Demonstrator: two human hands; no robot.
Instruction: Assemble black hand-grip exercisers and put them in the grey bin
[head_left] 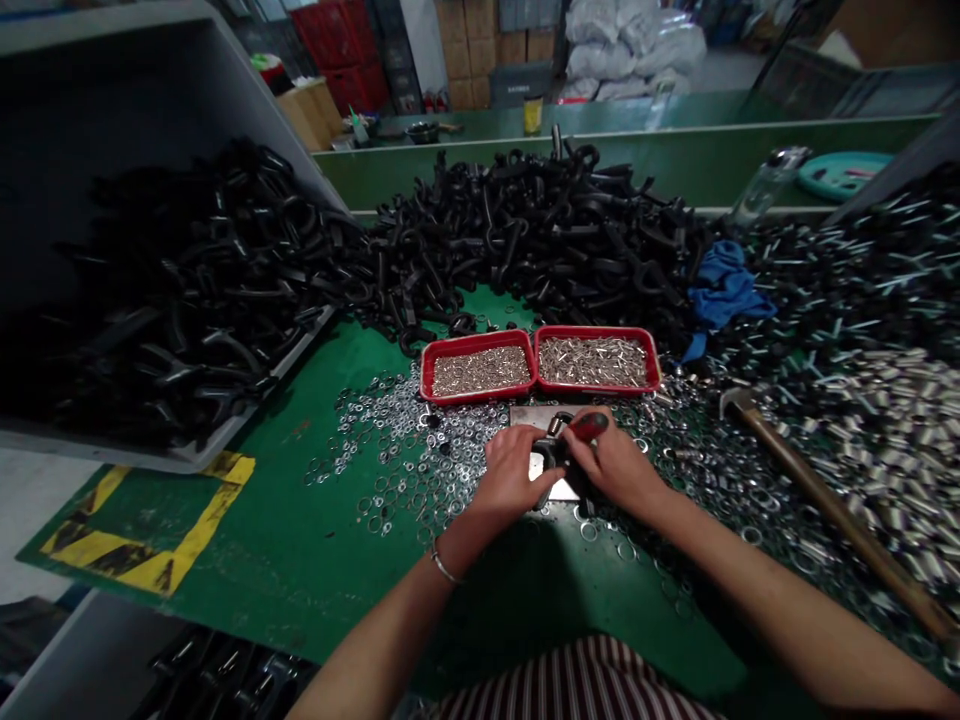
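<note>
Over a small metal plate [529, 415] on the green table, my left hand [514, 472] is closed around a black part [546, 462] with a curved end. My right hand [616, 462] grips a tool with a red handle [589, 426], its lower end hidden among the fingers and the black part. Both hands are close together. Just beyond them stand two red trays, the left one [480, 395] with tiny metal pieces and the right one [598, 388] with small metal pins.
Loose metal rings [405, 430] lie left of the plate. Black parts [517, 230] are heaped behind the trays and spill from a grey bin [281, 365]. A hammer [832, 510], metal sleeves [907, 430], a blue cloth [724, 285] and a glass bottle [765, 185] are at the right.
</note>
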